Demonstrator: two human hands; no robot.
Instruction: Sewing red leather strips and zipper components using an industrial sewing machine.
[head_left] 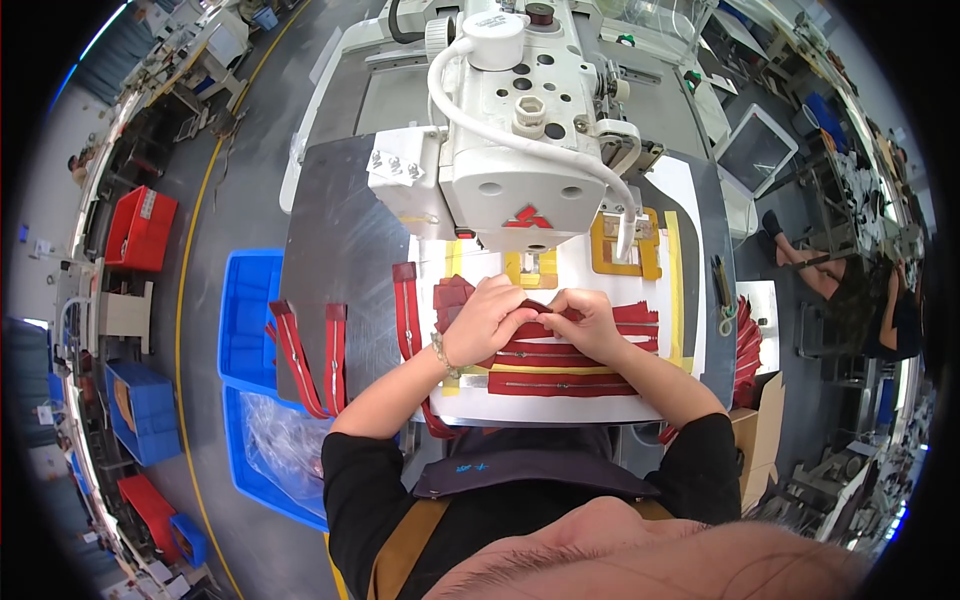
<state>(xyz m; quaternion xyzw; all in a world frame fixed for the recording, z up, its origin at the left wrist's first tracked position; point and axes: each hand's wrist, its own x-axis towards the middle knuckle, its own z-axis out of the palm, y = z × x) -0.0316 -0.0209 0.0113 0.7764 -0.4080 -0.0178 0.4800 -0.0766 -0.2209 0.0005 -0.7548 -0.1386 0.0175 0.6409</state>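
Observation:
My left hand (487, 322) and my right hand (588, 322) meet over the work plate, just below the head of a white industrial sewing machine (530, 185). Fingers and thumbs of both pinch a short dark-red zipper piece (541, 308), mostly covered by the fingertips. Beneath and beside them, red zippers with metal teeth lie in rows, among them a near zipper (560, 384). More red tape ends (453, 292) are bunched by my left hand. To its left, a long zipper (406, 310) runs down over the table's front edge.
Two looped zippers (337, 350) hang at the table's left edge, beside blue bins (250, 325). Small thread snips (721, 285) lie on the right. Beyond are a bundle of red zippers (748, 345), a cardboard box (765, 430), a screen (757, 150) and a seated person (850, 290).

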